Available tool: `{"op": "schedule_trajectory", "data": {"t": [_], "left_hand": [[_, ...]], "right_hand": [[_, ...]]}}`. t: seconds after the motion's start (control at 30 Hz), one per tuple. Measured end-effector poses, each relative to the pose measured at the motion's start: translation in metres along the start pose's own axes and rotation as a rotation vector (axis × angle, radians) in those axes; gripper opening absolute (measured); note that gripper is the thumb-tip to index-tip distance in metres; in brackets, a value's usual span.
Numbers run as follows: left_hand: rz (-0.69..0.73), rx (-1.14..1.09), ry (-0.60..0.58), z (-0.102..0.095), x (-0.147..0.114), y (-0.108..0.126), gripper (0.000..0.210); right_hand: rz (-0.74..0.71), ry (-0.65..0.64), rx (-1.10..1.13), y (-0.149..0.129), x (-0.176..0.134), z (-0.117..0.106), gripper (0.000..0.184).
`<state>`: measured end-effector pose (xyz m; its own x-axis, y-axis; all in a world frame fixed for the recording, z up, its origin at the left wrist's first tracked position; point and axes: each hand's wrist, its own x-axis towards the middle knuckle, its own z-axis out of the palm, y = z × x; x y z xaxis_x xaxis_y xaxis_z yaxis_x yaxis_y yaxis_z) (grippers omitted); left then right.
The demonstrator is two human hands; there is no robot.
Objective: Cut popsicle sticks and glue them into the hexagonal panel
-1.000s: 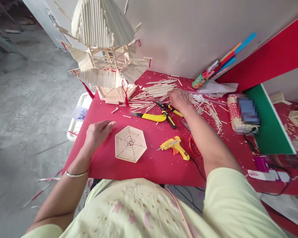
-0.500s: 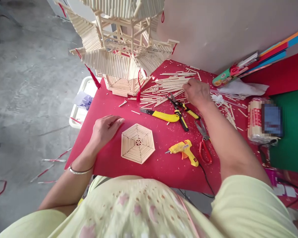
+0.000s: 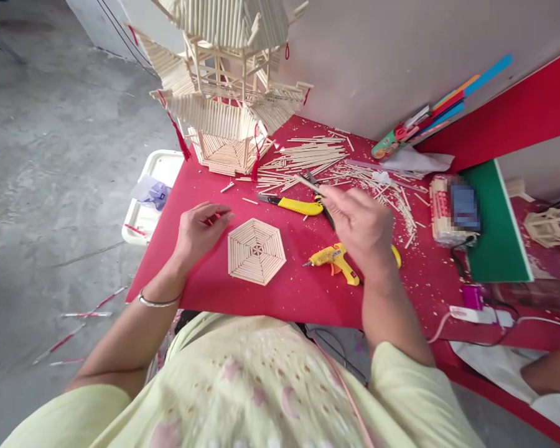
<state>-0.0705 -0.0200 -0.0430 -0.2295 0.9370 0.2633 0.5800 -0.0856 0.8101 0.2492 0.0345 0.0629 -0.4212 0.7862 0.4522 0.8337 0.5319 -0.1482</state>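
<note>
My right hand is raised over the tools, fingers pinched on a thin wooden stick that points to the upper left. My left hand rests at the left of the table, loosely curled with thumb and fingers slightly apart and nothing visible in it. Just right of it lies a flat hexagonal panel made of sticks in rings. A yellow glue gun lies below my right hand. Beyond the panel is a yellow folding saw; dark pliers are partly covered by my right hand.
A tiered stick pagoda with red tassels stands at the back left. Loose sticks are heaped beside it on the red table. At right are a pen holder, a stick bundle with a phone, and a power strip.
My right hand has come back from the stick heap toward me, now carrying a stick. My left hand has hardly moved. The view has shifted slightly to the right.
</note>
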Motion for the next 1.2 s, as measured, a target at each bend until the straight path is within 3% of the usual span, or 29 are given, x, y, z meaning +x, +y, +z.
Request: {"op": "schedule_trajectory", "data": {"t": [0.1, 0.17, 0.27, 0.37, 0.43, 0.67, 0.87, 1.0, 1.13, 1.2], "left_hand": [[0.103, -0.122, 0.085, -0.003, -0.003, 0.003, 0.027], [0.228, -0.181, 0.062, -0.004, -0.006, 0.005, 0.032], [0.394, -0.23, -0.119, -0.004, -0.01, 0.008, 0.031], [0.464, -0.237, -0.307, -0.001, -0.013, 0.007, 0.023], [0.465, -0.209, -0.316, -0.001, -0.012, 0.006, 0.025], [0.441, -0.133, -0.077, -0.011, -0.001, 0.0, 0.026], [0.533, 0.055, -0.175, -0.007, -0.002, -0.006, 0.026], [0.452, 0.029, -0.196, -0.008, -0.006, -0.001, 0.031], [0.282, 0.005, 0.025, -0.013, -0.006, 0.003, 0.028], [0.16, 0.017, 0.102, -0.015, -0.006, 0.003, 0.035]], "right_hand": [[-0.009, -0.051, -0.07, -0.039, -0.031, 0.017, 0.035], [-0.046, -0.108, -0.07, -0.064, -0.045, 0.031, 0.036], [-0.112, -0.16, 0.002, -0.092, -0.058, 0.049, 0.037], [-0.114, -0.142, 0.048, -0.102, -0.065, 0.056, 0.033], [-0.087, -0.108, 0.05, -0.099, -0.069, 0.054, 0.028], [0.132, 0.094, 0.226, -0.07, -0.077, 0.037, 0.029], [0.071, 0.071, 0.164, -0.084, -0.069, 0.045, 0.026], [0.129, 0.074, 0.253, -0.091, -0.067, 0.048, 0.029], [0.325, 0.194, 0.235, -0.059, -0.086, 0.034, 0.032], [0.423, 0.157, 0.129, -0.031, -0.107, 0.024, 0.03]]}}
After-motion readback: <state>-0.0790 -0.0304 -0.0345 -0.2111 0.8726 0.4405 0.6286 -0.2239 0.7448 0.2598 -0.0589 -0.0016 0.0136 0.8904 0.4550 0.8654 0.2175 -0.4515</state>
